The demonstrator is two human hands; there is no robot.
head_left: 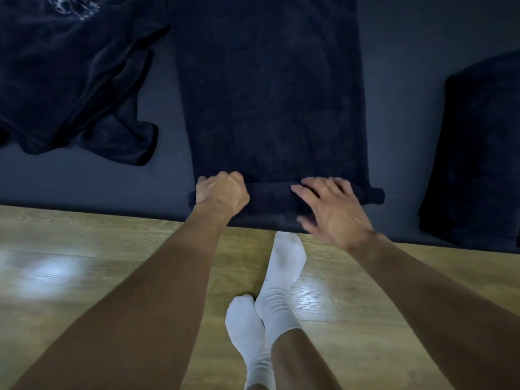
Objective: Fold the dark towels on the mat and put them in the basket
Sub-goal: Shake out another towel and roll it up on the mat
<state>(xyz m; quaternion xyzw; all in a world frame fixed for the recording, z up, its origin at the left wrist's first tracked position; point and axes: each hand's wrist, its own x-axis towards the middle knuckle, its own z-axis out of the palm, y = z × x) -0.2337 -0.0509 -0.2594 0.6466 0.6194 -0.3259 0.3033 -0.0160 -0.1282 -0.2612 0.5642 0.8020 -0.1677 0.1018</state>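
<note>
Past socks (281, 277), left grip (222, 194) clenches towel (270, 94); right grip (332, 209) seemingly rests flat.

No text, label or number can be read. A faint white print on the crumpled cloth (70, 7), far up and left of the left hand (222, 194), is illegible.
</note>
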